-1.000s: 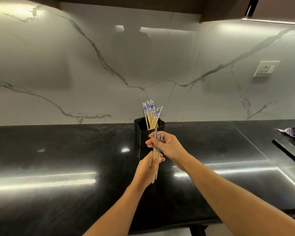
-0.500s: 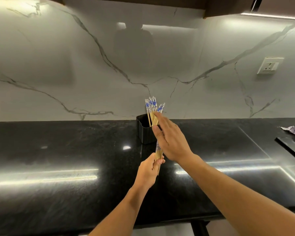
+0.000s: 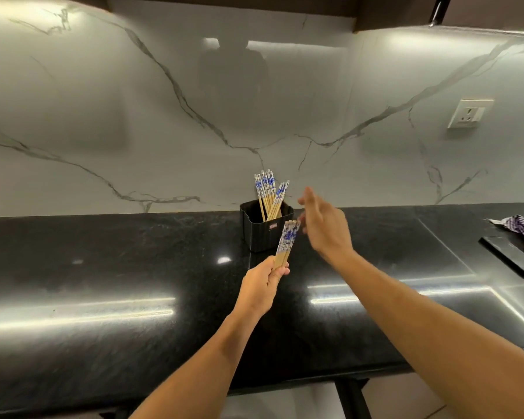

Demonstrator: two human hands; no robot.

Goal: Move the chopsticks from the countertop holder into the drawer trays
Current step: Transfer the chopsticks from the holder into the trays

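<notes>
A black square holder point(image 3: 256, 234) stands on the black countertop point(image 3: 103, 267) against the marble wall. Several wooden chopsticks with blue-and-white tops point(image 3: 268, 195) lean inside it. My left hand point(image 3: 262, 287) is closed around the lower ends of a small bundle of the same chopsticks point(image 3: 287, 241), held upright just in front of the holder. My right hand point(image 3: 324, 228) hovers to the right of the holder, empty, with fingers spread and slightly blurred. No drawer or tray is in view.
A striped cloth point(image 3: 521, 225) and a flat black slab point(image 3: 515, 258) lie at the far right of the counter. A wall socket point(image 3: 469, 113) sits on the marble backsplash. The counter's front edge runs below my forearms.
My right hand has let go of the bundle and moved up and right, opening beside the holder. My left hand keeps the bundle, now fully visible.
</notes>
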